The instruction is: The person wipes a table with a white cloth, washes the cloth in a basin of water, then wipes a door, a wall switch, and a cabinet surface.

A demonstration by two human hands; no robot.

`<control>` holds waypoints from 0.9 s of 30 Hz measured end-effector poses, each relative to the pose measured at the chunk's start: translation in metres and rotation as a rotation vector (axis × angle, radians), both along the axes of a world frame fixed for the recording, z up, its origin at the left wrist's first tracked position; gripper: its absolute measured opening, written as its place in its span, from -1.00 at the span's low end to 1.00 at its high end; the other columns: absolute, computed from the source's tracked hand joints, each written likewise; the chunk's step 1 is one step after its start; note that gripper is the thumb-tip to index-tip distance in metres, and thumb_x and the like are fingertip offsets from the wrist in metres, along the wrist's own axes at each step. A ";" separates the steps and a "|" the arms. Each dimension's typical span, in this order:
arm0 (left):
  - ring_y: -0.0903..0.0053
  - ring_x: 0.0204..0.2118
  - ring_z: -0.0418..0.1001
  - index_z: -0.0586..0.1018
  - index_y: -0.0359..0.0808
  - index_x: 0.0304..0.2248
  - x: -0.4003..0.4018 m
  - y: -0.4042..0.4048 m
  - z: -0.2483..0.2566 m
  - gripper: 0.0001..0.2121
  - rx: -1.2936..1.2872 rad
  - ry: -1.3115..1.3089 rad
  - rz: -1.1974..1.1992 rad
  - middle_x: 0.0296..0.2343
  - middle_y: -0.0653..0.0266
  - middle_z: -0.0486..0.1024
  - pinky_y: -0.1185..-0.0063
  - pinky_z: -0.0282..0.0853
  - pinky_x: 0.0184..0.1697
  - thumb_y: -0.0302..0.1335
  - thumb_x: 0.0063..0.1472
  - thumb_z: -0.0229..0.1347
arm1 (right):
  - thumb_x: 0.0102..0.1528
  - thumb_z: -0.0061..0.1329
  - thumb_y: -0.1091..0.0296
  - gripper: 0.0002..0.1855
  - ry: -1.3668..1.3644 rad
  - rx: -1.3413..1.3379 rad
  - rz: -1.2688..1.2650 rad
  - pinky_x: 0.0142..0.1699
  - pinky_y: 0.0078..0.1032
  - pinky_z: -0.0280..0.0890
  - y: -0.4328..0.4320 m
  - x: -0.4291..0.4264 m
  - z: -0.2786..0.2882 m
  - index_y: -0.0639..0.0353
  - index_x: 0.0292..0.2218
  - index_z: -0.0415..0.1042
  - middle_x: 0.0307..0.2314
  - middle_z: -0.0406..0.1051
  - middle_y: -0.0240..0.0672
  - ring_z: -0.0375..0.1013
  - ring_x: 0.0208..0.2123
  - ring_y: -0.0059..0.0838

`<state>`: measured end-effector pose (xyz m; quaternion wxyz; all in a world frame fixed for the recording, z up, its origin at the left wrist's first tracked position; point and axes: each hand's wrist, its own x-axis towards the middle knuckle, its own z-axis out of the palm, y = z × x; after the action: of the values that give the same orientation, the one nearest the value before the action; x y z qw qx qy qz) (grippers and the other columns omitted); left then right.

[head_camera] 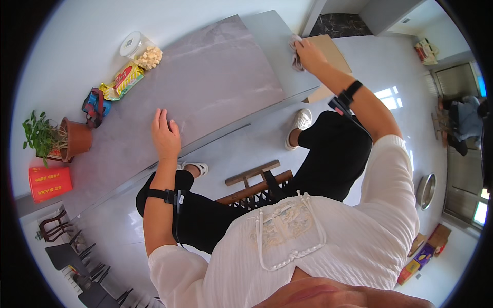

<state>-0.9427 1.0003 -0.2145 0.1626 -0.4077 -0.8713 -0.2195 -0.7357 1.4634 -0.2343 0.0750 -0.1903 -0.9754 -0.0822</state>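
Note:
My right hand (311, 56) grips a crumpled greyish-pink cloth (296, 57). The cloth is pressed against the far right end of the cabinet's light grey top (275, 50), close to the edge. Palm down, my left hand (165, 135) lies on the grey marbled slab (215, 73) near its front edge. Nothing is in that hand, and the thumb stands apart from the fingers. An opened cardboard box (327, 48) is just beyond my right hand, beside the cabinet's end.
Along the wall are a clear jar (134, 46) of pale cubes, a yellow striped packet (125, 79), a blue item with dark straps (95, 106), a potted plant (77, 139) and a red box (50, 184). Black chairs (65, 256) stand lower left; a person (464, 119) is far right.

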 end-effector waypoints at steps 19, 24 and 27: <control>0.15 -0.01 0.27 0.39 -0.38 -0.06 -0.004 -0.003 -0.002 -0.64 -0.023 -0.010 0.050 -0.01 0.03 0.28 0.34 0.21 0.03 -0.52 0.10 -0.02 | 0.10 -0.19 0.09 -0.34 0.282 -0.104 -0.079 0.20 -0.15 -0.06 -0.002 -0.073 -0.018 0.17 0.16 0.00 0.10 0.00 0.09 -0.03 0.17 -0.01; 0.16 -0.01 0.28 0.39 -0.38 -0.06 -0.001 -0.001 0.004 -0.64 -0.015 -0.051 0.046 -0.01 0.04 0.29 0.35 0.21 0.03 -0.52 0.10 -0.02 | 0.13 -0.28 0.02 -0.38 0.103 -0.019 -0.193 0.21 -0.18 -0.09 0.045 -0.156 -0.021 -0.05 0.18 -0.02 0.16 -0.07 -0.04 -0.09 0.20 -0.09; 0.16 -0.05 0.31 0.40 -0.39 -0.09 -0.003 0.001 0.003 -0.65 0.006 -0.024 0.023 -0.04 0.03 0.31 0.34 0.24 -0.01 -0.52 0.08 -0.01 | 0.14 -0.30 0.04 -0.41 0.090 0.070 -0.027 0.22 -0.18 -0.10 0.058 -0.162 -0.022 -0.10 0.18 -0.01 0.16 -0.06 -0.11 -0.10 0.21 -0.11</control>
<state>-0.9456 1.0014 -0.2117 0.1559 -0.3947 -0.8771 -0.2250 -0.8976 1.5214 -0.2565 0.1243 -0.2041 -0.9649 -0.1087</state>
